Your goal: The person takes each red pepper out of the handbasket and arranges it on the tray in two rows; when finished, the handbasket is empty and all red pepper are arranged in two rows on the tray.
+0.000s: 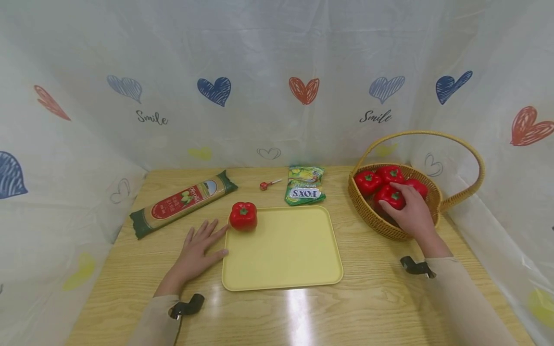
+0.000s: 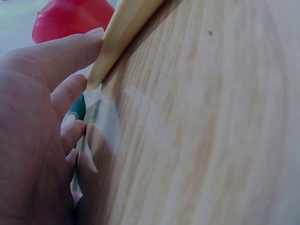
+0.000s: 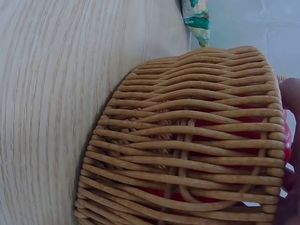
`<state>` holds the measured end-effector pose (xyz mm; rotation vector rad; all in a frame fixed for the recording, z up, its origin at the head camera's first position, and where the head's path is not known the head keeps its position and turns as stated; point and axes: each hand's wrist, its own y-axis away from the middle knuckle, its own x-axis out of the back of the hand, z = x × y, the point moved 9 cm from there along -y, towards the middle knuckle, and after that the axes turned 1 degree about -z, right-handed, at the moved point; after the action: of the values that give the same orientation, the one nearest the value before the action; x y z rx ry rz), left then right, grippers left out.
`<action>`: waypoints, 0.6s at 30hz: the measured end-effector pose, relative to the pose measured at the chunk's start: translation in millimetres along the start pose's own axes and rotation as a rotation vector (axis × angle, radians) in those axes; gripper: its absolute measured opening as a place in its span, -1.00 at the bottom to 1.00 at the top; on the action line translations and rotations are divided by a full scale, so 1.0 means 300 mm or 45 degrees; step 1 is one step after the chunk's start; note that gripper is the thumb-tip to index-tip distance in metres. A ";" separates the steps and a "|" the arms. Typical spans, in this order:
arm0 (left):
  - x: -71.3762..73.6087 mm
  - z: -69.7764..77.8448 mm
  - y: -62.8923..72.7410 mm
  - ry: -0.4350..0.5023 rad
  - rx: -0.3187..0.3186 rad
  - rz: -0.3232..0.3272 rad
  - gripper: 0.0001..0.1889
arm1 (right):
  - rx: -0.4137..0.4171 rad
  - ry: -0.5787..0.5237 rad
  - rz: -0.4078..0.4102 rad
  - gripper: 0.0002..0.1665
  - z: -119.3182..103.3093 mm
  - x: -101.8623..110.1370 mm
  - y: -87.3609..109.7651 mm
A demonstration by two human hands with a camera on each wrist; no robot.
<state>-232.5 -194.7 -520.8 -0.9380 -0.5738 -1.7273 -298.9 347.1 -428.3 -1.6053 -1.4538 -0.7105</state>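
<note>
Red peppers [image 1: 367,184]: four sat in one basket [image 1: 367,216], one on one tray [image 1: 285,250].
Right hand [image 1: 413,211]: fingers curled round the basket's front pepper [image 1: 386,194].
Left hand [image 1: 192,254]: fingers spread, touching the tray.
Desk [image 1: 363,307]: carried one lollipop [image 1: 264,185], one packet [image 1: 183,204], one bag [image 1: 304,185].

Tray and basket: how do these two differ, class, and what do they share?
The tray is shallow, smooth and pale yellow; the basket is deeper, woven and brown. The tray has no handle; the basket has a tall arched one. The tray bears one pepper; the basket holds at least four. Both stand on the table.
</note>
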 end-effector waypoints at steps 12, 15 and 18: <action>-0.005 -0.007 -0.001 -0.001 0.010 -0.009 -0.29 | 0.038 -0.019 0.023 -0.22 -0.022 0.023 0.014; -0.006 -0.009 -0.001 0.001 0.007 -0.009 -0.30 | 0.050 -0.020 0.025 -0.23 -0.024 0.029 0.020; -0.006 -0.009 -0.001 0.001 0.006 -0.010 -0.29 | 0.050 -0.019 0.021 -0.22 -0.026 0.033 0.027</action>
<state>-233.5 -195.6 -523.8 -0.9324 -0.5818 -1.7328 -288.4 345.4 -417.7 -1.5941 -1.4548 -0.6578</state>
